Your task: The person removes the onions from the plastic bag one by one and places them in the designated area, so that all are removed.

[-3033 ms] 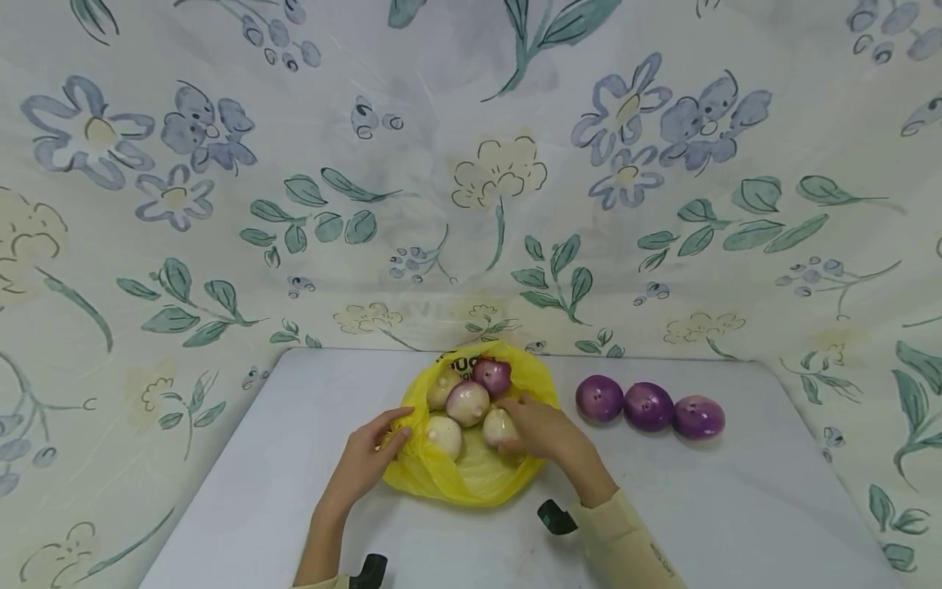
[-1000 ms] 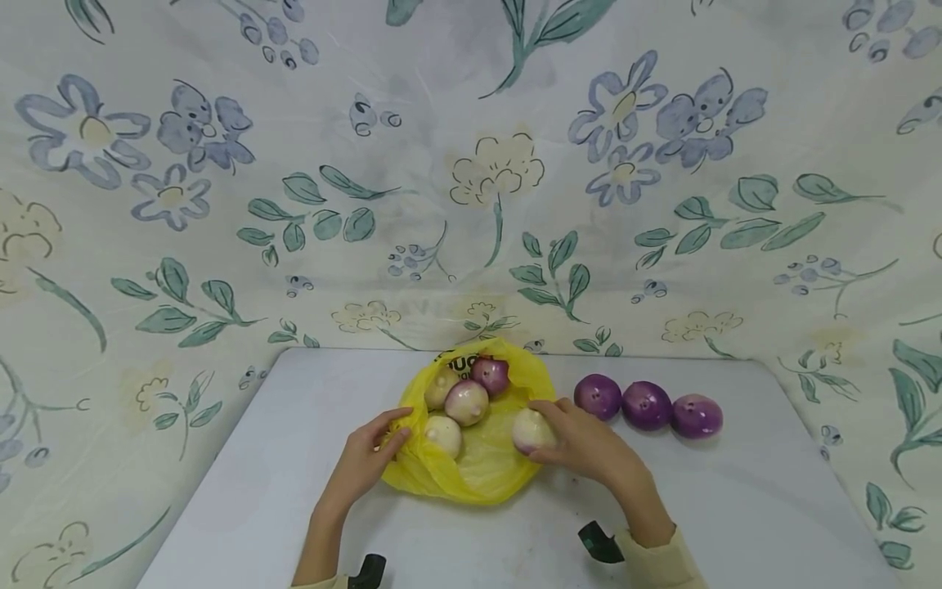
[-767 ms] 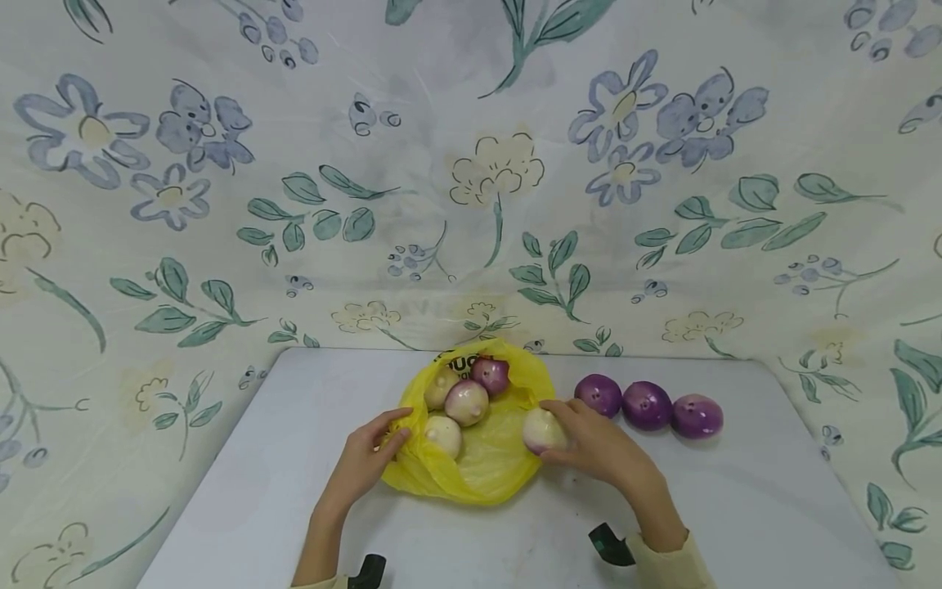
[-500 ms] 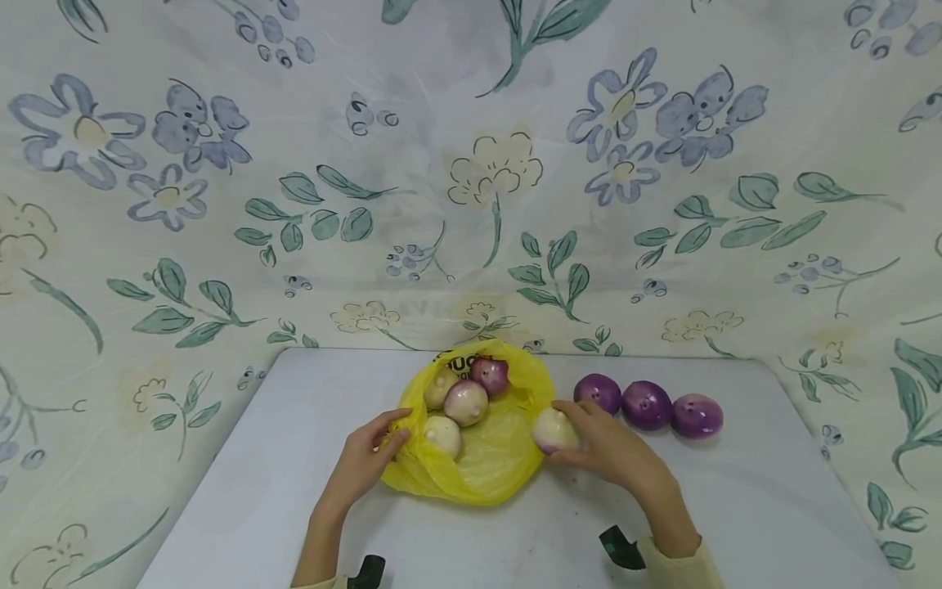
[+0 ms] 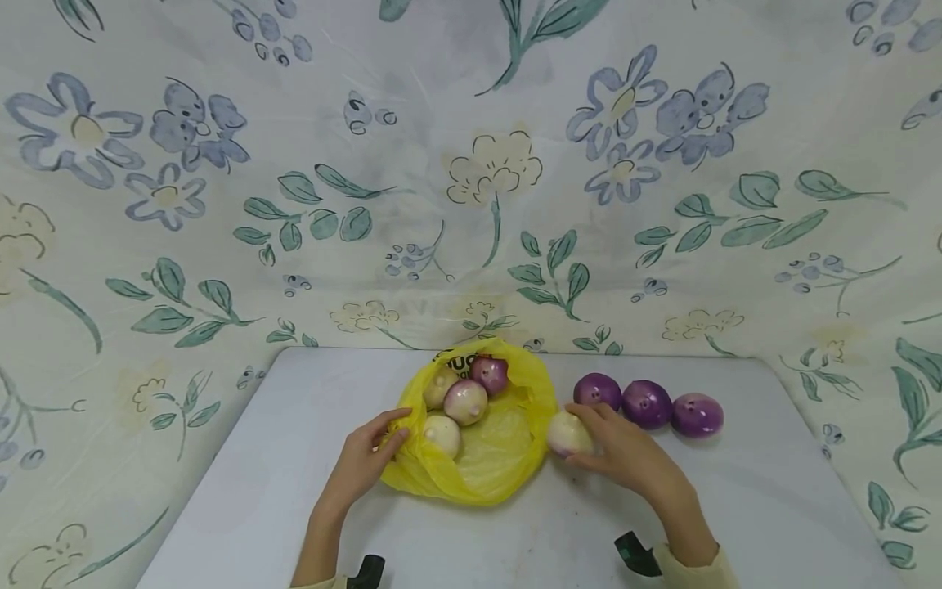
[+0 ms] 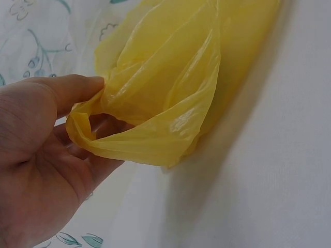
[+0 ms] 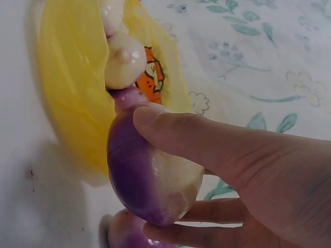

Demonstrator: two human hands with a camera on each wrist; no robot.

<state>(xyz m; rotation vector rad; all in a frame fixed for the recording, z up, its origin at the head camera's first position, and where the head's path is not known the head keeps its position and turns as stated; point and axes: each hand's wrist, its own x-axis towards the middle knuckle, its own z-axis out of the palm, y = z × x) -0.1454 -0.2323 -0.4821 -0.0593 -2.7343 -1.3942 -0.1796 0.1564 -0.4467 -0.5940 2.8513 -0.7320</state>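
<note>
My right hand [image 5: 625,450] grips a round purple-and-white vegetable [image 5: 569,433] just right of the yellow plastic bag [image 5: 478,483]. In the right wrist view my thumb presses the top of this glossy vegetable [image 7: 137,170], purple on one side and cream on the other, and fingers reach beneath it. My left hand [image 5: 368,450] holds the bag's left rim; the left wrist view shows thumb and fingers around a fold of the yellow bag [image 6: 155,98]. Inside the open bag sit several similar vegetables, including a pale one [image 5: 441,436] and a purple one [image 5: 489,374].
Three purple round vegetables [image 5: 646,404] stand in a row on the white table [image 5: 736,499], right of the bag. A floral cloth [image 5: 412,204] hangs behind and around the table. Dark wrist cameras [image 5: 637,553] sit on both sleeves.
My right hand has lifted the purple-and-white vegetable from inside the bag and moved it right, past the bag's rim. My left hand stays on the bag's left edge.
</note>
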